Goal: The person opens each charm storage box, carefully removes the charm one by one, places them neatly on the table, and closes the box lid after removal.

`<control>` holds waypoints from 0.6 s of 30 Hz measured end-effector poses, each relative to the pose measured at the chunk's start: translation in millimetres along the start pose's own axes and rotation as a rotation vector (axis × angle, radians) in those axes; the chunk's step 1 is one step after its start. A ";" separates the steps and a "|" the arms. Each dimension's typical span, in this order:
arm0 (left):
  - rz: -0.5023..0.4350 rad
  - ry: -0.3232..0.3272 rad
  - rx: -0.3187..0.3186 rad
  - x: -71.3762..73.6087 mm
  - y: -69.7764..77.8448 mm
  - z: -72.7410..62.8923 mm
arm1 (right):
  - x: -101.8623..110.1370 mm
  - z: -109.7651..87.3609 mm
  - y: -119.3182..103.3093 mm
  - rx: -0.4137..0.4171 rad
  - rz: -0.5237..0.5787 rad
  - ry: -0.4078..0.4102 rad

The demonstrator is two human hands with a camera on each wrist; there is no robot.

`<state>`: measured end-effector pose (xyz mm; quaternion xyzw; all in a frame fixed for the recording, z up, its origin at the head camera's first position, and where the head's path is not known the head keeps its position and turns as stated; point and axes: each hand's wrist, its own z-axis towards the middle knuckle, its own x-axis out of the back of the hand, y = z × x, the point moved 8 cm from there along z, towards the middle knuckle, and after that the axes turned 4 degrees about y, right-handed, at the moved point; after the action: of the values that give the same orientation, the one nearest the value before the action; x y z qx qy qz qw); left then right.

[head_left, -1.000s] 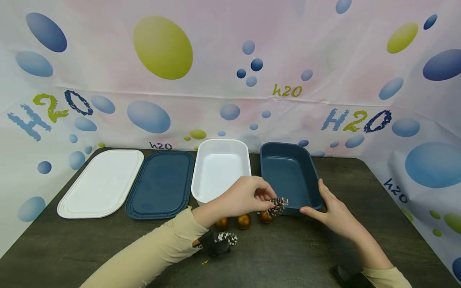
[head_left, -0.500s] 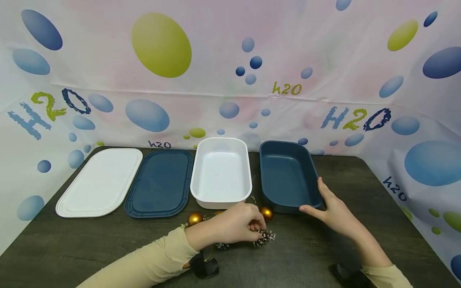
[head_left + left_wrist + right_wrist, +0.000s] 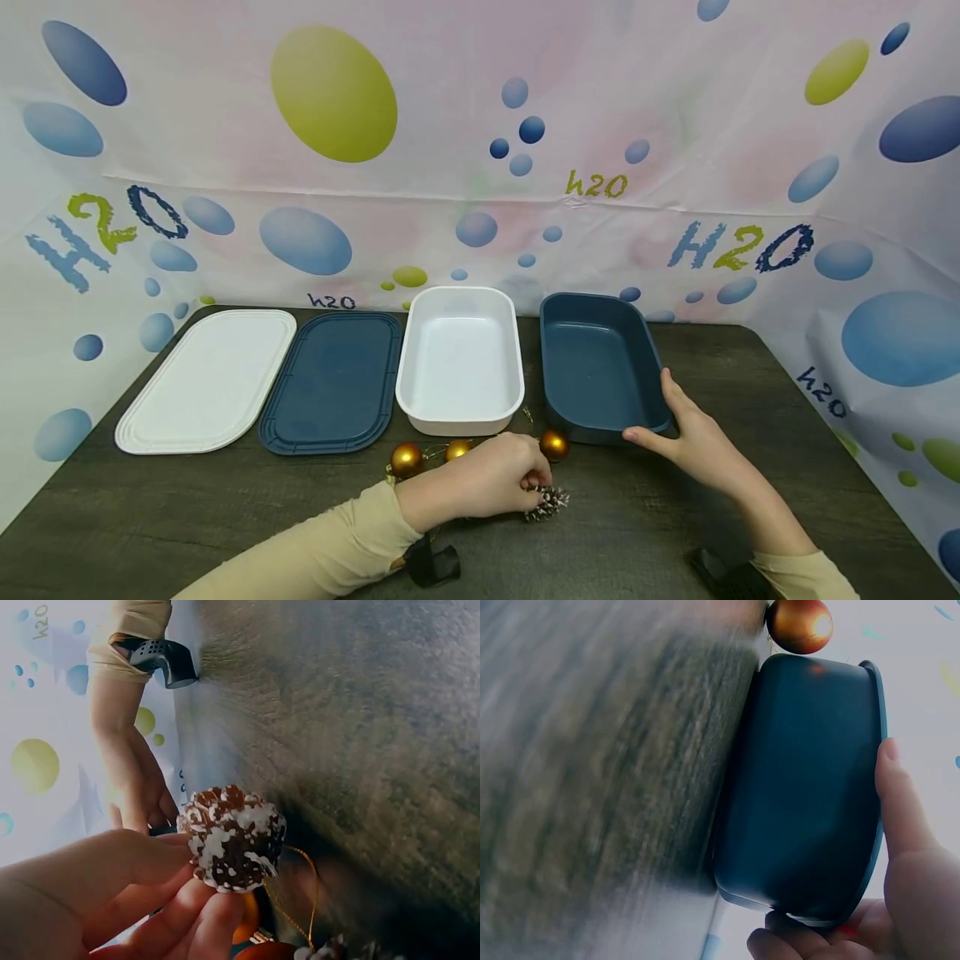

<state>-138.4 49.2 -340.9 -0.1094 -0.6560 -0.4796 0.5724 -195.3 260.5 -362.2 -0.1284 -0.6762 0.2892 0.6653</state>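
In the head view my left hand pinches a white-tipped pine cone low over the table, in front of the containers. The left wrist view shows this pine cone between thumb and fingertips, with a gold thread loop beside it. My right hand holds the near right corner of a dark blue container, thumb on the front and fingers along the side. Gold balls lie behind my left hand, which partly hides them. Part of another pine cone shows at the bottom of the left wrist view.
A white container stands left of the dark blue one. Further left lie a dark blue lid and a white lid. A printed backdrop rises behind the dark wooden table.
My left hand has brought the pine cone from the dark blue container's front edge toward me and slightly left, uncovering more of the gold balls. My right hand keeps its place on the container.
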 end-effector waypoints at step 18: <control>0.070 0.052 0.026 0.4 -3.4 0.3 | -0.2 0.1 0.8 -0.004 -0.014 -0.002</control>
<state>-141.0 47.5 -342.2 -0.1126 -0.6428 -0.4535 0.6070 -195.6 261.0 -362.8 -0.1249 -0.6783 0.2833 0.6663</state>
